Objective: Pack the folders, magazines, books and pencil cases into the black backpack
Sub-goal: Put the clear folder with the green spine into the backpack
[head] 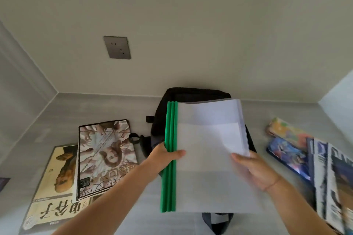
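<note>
- Folders (206,158), head view: a stack with green spines and translucent covers sits at the centre of the frame, held above the black backpack (193,93), which shows past its upper, left and lower edges.
- The left hand (166,155) grasps the green spine side, thumb on top and fingers underneath.
- The right hand (256,170) holds the opposite loose edge with its thumb on the cover. It is motion-blurred, but it reads as a grasp.
- The stack's long axis runs from lower frame to upper frame, its far end towards the wall. Both hands grip near mid-length, one on each side, neither clearly nearer the bag.
- The covers hide the backpack's opening, so I cannot tell which way it faces. In my judgement, the coming move depends on lining up the stack's leading edge with it.
- Two magazines (107,156) lie at lower left on the grey table (95,108).
- Pencil cases (286,133) and more printed matter (332,177) lie at right, all apart from the bag, leaving bare surface on both sides.
</note>
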The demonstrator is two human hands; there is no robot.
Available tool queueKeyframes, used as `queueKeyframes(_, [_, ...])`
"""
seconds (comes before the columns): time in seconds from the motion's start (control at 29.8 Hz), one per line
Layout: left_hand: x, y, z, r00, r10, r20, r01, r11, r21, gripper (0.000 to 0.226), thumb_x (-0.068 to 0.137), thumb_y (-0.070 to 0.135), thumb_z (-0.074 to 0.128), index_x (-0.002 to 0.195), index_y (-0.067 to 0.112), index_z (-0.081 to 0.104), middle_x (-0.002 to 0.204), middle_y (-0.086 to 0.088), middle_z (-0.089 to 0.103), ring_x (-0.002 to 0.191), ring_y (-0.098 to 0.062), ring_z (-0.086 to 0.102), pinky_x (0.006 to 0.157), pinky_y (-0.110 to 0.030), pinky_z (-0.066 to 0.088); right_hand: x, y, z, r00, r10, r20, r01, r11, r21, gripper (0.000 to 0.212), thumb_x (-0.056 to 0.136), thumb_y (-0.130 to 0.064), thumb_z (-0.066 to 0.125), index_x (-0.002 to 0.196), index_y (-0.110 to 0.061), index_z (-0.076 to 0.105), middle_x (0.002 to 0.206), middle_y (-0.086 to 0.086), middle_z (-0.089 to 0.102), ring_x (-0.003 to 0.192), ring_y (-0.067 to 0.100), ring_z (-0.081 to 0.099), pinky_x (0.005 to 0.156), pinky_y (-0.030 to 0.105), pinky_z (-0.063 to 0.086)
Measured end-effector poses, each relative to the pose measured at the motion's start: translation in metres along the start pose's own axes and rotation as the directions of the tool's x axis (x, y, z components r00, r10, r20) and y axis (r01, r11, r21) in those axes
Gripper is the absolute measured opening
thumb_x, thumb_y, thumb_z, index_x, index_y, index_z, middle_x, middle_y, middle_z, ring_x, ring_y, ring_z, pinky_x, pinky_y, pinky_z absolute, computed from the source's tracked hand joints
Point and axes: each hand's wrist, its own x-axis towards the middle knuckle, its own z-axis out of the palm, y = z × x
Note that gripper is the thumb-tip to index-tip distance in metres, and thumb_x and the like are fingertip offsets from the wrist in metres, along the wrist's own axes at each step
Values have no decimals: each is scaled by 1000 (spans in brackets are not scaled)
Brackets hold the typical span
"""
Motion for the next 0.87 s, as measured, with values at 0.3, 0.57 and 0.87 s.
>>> queueKeyframes(0.3, [31,6,26,902,427,-67,-229,603,764,38,85,48,59,109,17,58,97,1,62,94,-18,60,86,-36,49,-59,44,-64,975,184,-127,-174,981,80,40,74,-8,72,109,7,64,84,20,74,65,25,72,57,30,59])
queueKeyframes(0.57, [101,14,18,856,455,244,-239,-70,968,75,83,54,57,143,19,31,149,-2,32,140,-21,25,116,-37,19,-83,74,-73,944,324,-57,-318,944,86,31,70,-4,70,98,8,69,87,23,72,66,27,72,58,31,58])
queueKeyframes(0.87, [127,46,37,828,360,429,-366,-233,901,39,96,41,42,114,12,60,113,-7,60,108,-25,56,88,-36,46,-90,88,-63,925,371,-78,-355,920,162,18,85,-2,62,101,2,69,97,20,73,76,26,73,62,29,58])
